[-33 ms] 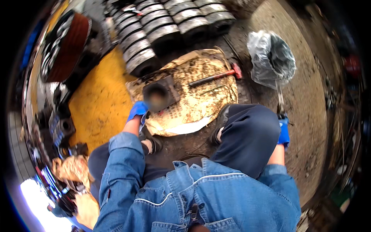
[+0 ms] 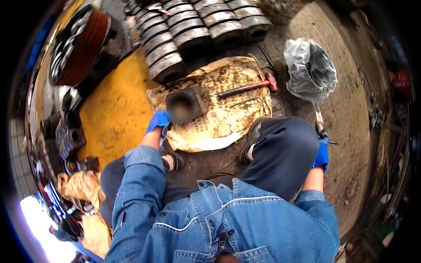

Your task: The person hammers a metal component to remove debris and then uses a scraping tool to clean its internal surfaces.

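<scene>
A dark, square metal block (image 2: pixel 193 97) with a round hole lies on oil-stained brown cardboard (image 2: pixel 237 103). My left hand (image 2: pixel 158 121), in a blue glove, is closed at the block's near left corner. Beside my right knee, my right hand (image 2: pixel 322 154), also gloved in blue, grips a slim metal tool (image 2: pixel 319 115). Its pale flat shank points up toward a clear plastic bag; its exact kind is unclear, and my fingers cover the lower part. A hammer (image 2: pixel 241 89) with a red head and dark handle rests on the cardboard, right of the block.
The open plastic bag (image 2: pixel 302 70) stands at the far right. Rows of round metal parts (image 2: pixel 193 37) sit beyond the cardboard. A yellow floor plate (image 2: pixel 114 105) is on the left, near more dark metal parts (image 2: pixel 72 140) and a reddish-brown drum-shaped thing (image 2: pixel 93 44).
The view has shifted slightly. My right hand is a little higher, and a short crosspiece now shows beside it. My left hand stays at the block, which still lies on the cardboard.
</scene>
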Motion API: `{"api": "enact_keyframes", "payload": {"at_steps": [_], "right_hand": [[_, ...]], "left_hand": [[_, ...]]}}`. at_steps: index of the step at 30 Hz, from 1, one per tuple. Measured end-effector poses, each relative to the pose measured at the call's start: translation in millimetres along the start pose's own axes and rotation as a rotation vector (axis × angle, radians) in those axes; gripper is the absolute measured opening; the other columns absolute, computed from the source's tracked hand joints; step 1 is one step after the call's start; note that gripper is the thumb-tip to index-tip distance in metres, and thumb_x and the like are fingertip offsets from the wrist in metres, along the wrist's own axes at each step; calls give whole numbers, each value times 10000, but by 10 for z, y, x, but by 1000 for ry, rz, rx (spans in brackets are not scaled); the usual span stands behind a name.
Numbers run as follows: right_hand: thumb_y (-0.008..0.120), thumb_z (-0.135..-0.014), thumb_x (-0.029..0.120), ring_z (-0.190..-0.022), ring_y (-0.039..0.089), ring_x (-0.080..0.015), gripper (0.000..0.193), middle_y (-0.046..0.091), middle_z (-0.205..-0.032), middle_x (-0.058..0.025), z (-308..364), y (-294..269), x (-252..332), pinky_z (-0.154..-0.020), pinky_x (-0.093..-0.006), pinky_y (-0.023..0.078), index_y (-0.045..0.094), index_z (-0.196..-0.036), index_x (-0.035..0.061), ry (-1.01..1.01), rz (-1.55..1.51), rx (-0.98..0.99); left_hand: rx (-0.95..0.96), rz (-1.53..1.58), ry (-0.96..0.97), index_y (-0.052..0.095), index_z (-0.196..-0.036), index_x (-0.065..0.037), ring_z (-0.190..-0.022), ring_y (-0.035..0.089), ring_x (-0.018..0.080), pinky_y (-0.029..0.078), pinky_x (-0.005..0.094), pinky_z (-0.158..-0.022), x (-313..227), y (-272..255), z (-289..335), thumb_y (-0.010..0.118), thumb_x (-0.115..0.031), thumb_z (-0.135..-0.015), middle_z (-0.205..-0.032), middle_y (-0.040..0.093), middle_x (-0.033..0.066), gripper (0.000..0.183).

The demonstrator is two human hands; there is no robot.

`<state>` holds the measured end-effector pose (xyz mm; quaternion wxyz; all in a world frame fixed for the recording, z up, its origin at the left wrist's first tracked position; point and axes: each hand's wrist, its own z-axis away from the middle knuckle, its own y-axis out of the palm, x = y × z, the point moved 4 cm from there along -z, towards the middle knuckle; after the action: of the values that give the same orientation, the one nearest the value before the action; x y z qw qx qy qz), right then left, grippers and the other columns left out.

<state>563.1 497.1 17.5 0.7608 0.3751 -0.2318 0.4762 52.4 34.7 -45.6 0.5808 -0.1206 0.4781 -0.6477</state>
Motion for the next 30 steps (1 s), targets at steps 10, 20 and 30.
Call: {"api": "enact_keyframes", "payload": {"at_steps": [10, 20, 30], "right_hand": [[492, -985, 453, -504, 460, -93, 440, 540, -677, 20, 1719, 2218, 1106, -452, -254, 405, 634, -1245, 128, -363, 833, 744], [603, -863, 146, -755, 693, -294, 154, 707, -855, -146, 2874, 2116, -2266, -683, -398, 556, 714, -965, 117, -986, 2033, 1091], [422, -977, 227, -715, 671, -335, 270, 645, -911, -169, 3113, 1403, -2809, -566, -527, 524, 588, -1099, 52, -1235, 2156, 1185]], "left_hand": [[-228, 544, 131, 707, -910, -2, -661, 655, 199, 516, 348, -666, -895, -1956, 836, 590, -357, -940, -773, 704, 123, 376], [-444, 200, 86, 726, -1095, -94, -875, 680, 205, 512, 311, -842, -861, -2531, 1986, 635, -339, -875, -978, 730, 131, 341], [-317, 23, -69, 705, -1119, -84, -902, 686, 252, 520, 357, -823, -235, -2381, 1720, 621, -373, -868, -1007, 725, 136, 392]]}}
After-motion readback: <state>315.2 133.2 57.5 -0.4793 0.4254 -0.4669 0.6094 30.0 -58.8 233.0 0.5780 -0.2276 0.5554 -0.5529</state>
